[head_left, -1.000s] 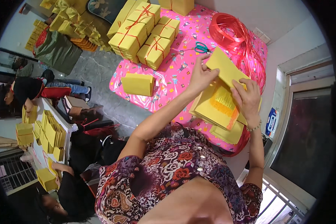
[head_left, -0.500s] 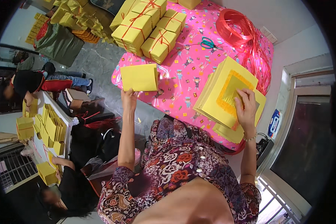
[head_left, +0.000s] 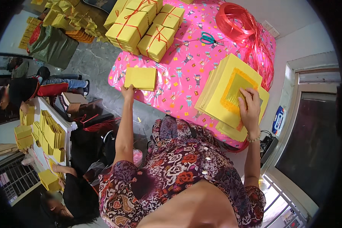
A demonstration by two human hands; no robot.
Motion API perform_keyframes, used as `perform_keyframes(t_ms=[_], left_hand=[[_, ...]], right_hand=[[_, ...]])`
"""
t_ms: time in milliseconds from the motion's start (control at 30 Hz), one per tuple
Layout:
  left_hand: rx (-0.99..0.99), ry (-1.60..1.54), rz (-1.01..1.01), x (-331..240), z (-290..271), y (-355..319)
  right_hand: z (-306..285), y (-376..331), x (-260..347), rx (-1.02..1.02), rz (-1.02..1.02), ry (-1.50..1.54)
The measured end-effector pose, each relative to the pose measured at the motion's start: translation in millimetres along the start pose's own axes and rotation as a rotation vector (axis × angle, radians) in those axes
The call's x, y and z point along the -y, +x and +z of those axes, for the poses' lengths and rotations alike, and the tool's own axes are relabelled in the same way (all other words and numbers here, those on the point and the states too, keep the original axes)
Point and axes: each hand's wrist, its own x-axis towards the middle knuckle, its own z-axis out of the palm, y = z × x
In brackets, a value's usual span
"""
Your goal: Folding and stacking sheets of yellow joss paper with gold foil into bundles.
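My left hand [head_left: 128,91] is closed on the near edge of a folded yellow paper [head_left: 141,78], thumb on top, at the left side of the pink table cover. On the right, my right hand [head_left: 250,108] rests on a thick stack of larger yellow paper sheets [head_left: 217,93]. Its bent fingers are apart and touch the gold square [head_left: 235,90], framed in orange, on the top sheet. Part of that square is hidden under the hand.
Yellow paper bundles tied with red ribbon [head_left: 131,28] stand at the back left. Teal-handled scissors [head_left: 208,38] lie near a coil of red plastic ribbon [head_left: 235,19]. To the left, two people work at a white table [head_left: 66,131] with yellow paper stacks.
My left hand has shifted slightly left with the folded paper, which now looks lower and flatter. My right hand stays on the stack. The view has moved a little.
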Motion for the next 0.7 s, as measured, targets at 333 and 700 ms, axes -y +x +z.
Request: perform_keyframes(t_ms=[333, 700], left_hand=[[0.081, -0.076, -0.099, -9, -8, 9], [-0.24, 0.383, 0.266, 26, -22, 35]], right_hand=[[0, -3, 0, 0.003, 0.013, -0.025], [5, 3, 3, -0.002, -0.003, -0.029]])
